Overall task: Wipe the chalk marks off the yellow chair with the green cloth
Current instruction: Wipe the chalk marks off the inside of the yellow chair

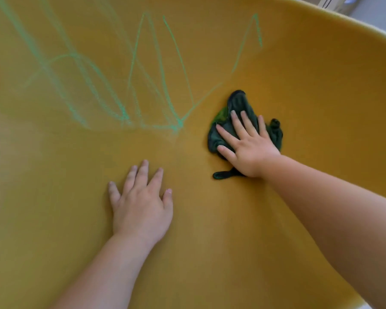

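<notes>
While the left hand rests flat with fingers spread on the yellow chair, the right hand presses the bunched green cloth down with straight fingers, its grip wide, just right of the green chalk marks

A yellow chair with green chalk marks and a crumpled green cloth

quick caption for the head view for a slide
Right hand presses the green cloth on the yellow chair beside unwiped chalk marks; left hand rests flat nearby.
</notes>
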Tool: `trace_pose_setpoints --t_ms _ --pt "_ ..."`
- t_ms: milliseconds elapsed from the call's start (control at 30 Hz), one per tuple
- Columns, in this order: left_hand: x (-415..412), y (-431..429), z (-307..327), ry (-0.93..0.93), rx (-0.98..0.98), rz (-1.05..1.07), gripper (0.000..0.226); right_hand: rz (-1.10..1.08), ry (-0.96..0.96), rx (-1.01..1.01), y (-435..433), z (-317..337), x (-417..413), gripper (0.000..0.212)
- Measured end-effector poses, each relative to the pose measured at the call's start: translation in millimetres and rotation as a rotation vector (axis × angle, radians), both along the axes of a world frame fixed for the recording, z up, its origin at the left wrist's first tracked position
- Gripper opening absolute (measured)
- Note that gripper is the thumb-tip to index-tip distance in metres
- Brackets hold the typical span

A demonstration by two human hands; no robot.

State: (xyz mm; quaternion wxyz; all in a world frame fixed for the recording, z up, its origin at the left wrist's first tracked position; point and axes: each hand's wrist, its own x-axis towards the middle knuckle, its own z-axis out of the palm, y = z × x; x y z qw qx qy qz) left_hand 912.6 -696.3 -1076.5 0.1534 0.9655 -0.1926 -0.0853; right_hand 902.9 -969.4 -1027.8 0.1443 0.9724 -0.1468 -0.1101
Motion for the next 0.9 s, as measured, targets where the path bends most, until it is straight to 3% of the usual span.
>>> trace_pose_setpoints --t_ms 333,667,900 --pt "-23 12 -5 -0.009 0.092 -0.103 0.092 -0.090 -0.030 0.237 90 -36 -44 0.076" --pt "-66 65 -1 -0.010 0.080 -0.220 0.091 -0.099 0.031 0.230 151 -23 -125 0.077" --pt "-50 56 13 -0.114 0.076 -0.222 0.071 -0.163 -0.278 0.154 141 -33 -119 0.073"
